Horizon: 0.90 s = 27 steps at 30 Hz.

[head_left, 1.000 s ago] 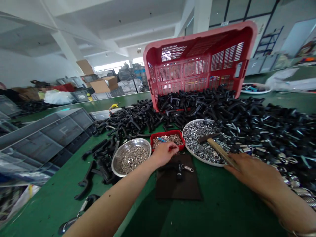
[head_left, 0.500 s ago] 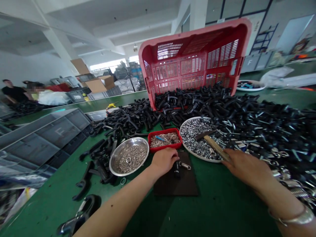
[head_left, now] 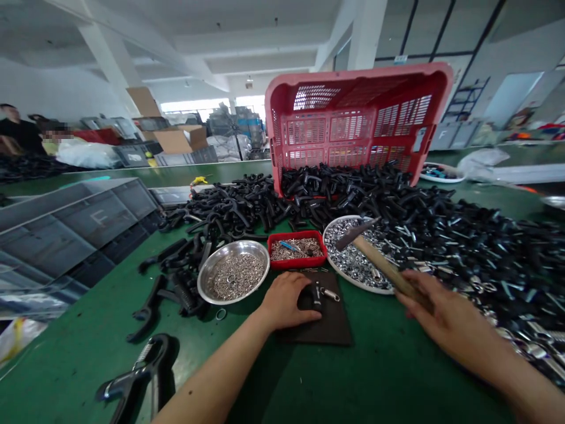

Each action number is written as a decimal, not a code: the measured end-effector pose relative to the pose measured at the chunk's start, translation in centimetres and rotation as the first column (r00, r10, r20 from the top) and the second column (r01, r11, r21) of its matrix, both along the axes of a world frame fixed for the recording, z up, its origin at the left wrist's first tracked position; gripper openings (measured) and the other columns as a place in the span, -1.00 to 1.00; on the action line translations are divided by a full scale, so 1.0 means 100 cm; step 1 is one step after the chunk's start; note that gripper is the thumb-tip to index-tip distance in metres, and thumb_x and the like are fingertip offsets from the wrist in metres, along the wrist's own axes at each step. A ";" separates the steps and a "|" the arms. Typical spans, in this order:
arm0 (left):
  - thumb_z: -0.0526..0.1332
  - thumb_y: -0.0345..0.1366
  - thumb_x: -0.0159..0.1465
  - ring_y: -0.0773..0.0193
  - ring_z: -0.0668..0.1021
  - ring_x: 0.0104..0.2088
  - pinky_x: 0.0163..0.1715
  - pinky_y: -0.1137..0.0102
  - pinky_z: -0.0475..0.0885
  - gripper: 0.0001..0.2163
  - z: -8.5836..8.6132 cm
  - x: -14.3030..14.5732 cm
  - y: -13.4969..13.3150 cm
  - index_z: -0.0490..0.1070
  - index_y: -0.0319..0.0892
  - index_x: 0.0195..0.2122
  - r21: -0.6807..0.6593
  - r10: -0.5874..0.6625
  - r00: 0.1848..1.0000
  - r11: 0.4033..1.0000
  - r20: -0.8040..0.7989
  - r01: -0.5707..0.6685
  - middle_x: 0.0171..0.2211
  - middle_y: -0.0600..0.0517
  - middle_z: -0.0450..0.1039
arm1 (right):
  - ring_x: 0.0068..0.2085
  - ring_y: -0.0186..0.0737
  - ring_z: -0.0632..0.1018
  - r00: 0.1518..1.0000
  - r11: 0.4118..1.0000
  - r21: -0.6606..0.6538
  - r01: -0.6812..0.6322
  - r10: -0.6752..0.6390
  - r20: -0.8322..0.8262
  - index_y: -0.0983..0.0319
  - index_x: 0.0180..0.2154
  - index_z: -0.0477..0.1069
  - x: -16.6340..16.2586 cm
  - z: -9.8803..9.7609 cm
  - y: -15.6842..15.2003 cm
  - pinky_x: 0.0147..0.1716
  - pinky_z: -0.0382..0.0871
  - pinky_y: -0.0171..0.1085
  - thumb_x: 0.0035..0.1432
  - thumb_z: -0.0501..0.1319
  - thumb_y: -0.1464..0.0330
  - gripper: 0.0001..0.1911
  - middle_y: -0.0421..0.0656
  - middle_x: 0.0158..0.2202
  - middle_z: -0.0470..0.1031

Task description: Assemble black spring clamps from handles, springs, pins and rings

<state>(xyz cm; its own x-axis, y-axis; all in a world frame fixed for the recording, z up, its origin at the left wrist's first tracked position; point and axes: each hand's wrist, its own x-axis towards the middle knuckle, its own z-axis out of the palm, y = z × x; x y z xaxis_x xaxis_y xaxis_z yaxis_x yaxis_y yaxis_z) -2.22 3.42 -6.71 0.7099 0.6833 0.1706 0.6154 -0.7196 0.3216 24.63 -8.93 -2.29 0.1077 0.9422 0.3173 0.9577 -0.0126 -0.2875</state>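
My left hand (head_left: 285,301) rests on a dark mat (head_left: 327,323), its fingers curled round a small black part (head_left: 312,296) with a metal spring (head_left: 329,294) beside it. My right hand (head_left: 444,312) is closed on the wooden handle of a hammer (head_left: 377,256), whose head is raised over the round tray of shiny nuts (head_left: 353,259). A small red tray of pins (head_left: 297,249) lies just beyond the mat. To its left stands a steel bowl of rings (head_left: 233,277).
A large heap of black plastic handles (head_left: 441,218) spills from a tipped pink crate (head_left: 357,121) across the green table (head_left: 375,377). Assembled black grips (head_left: 141,371) lie at the near left. Grey bins (head_left: 66,229) stand left. People work far left.
My left hand drew back from the red tray and settled on the black part on the mat. The hammer head lifted off the tray of nuts.
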 end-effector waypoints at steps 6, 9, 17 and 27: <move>0.20 0.22 -0.18 0.08 0.36 -0.14 -0.08 0.22 0.21 -0.35 -0.007 0.002 -0.001 0.39 -0.09 -0.13 0.000 0.097 0.994 0.995 0.055 -0.097 -0.15 -0.01 0.37 | -0.25 -0.15 0.55 0.977 0.983 -0.012 -0.184 0.184 0.109 0.16 0.17 0.05 -0.048 -0.023 -0.018 -0.33 0.47 -0.22 0.15 -0.11 0.41 -0.48 -0.06 -0.16 0.49; 0.22 0.21 -0.19 0.09 0.37 -0.15 -0.09 0.23 0.20 -0.36 -0.005 0.002 0.000 0.39 -0.08 -0.14 -0.012 0.096 0.993 0.995 0.072 -0.095 -0.17 0.00 0.38 | -0.19 -0.13 0.52 0.971 0.977 0.093 -0.190 0.173 0.163 0.16 0.22 -0.10 -0.048 -0.013 -0.020 -0.29 0.46 -0.22 0.17 -0.07 0.39 -0.43 -0.02 -0.08 0.44; 0.23 0.20 -0.21 0.09 0.38 -0.19 -0.13 0.22 0.21 -0.37 -0.008 0.001 0.000 0.39 -0.11 -0.19 -0.025 0.123 0.988 0.992 0.094 -0.121 -0.23 -0.01 0.38 | -0.22 -0.13 0.54 0.973 0.976 -0.040 -0.213 0.216 0.088 0.17 0.17 0.07 -0.050 -0.019 -0.018 -0.30 0.48 -0.19 0.15 -0.09 0.42 -0.48 -0.06 -0.14 0.49; 0.20 0.26 -0.23 0.04 0.36 -0.12 -0.06 0.18 0.17 -0.28 0.007 -0.009 0.002 0.36 -0.04 -0.08 -0.070 0.027 0.999 0.997 -0.031 -0.029 -0.13 -0.01 0.35 | -0.50 -0.21 0.52 0.889 0.991 -0.135 -0.013 -0.050 -0.455 0.13 0.16 0.02 -0.029 -0.024 -0.015 -0.53 0.46 -0.23 0.12 0.04 0.18 -0.42 -0.17 -0.43 0.50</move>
<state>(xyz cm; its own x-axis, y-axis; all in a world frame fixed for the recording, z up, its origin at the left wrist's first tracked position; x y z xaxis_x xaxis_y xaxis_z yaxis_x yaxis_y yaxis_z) -3.11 3.65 -6.01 0.6945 0.7125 0.1005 0.6451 -0.6784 0.3515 21.74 -10.44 -4.72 0.2284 0.9681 0.1031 0.7199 -0.0967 -0.6873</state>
